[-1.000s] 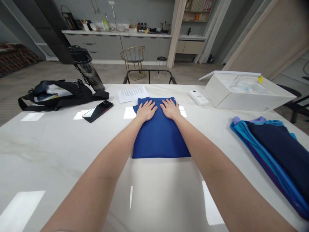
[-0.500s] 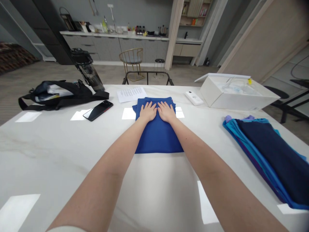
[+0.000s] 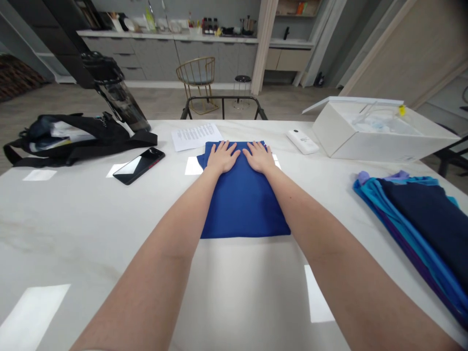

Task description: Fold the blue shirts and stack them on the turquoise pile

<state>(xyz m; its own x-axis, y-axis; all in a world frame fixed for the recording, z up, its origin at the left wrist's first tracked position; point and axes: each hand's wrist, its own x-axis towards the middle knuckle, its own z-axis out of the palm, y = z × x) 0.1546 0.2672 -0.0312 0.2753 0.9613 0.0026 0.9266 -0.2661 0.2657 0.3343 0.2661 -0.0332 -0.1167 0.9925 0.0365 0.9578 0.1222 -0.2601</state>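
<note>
A folded blue garment (image 3: 244,204) lies flat on the white marbled table (image 3: 146,214) in front of me. My left hand (image 3: 222,158) rests palm down on its far left part, fingers spread. On the far right part lies my right hand (image 3: 259,157), also flat with fingers apart. Both hands touch the cloth and grip nothing. A small piece of the blue fabric sticks out at the left, beyond my left hand. The garment's near edge is straight and lies between my forearms.
To the right lies a stack of folded clothes (image 3: 420,209), with an open white box (image 3: 380,144) behind it. A white device (image 3: 302,142) and a printed sheet (image 3: 195,136) lie beyond the garment. At left are a phone (image 3: 139,165), a black bag (image 3: 84,136) and a bottle (image 3: 122,97).
My hands have slid slightly apart toward the garment's far corners, still flat on it. My view has moved closer and tilted a little downward.
</note>
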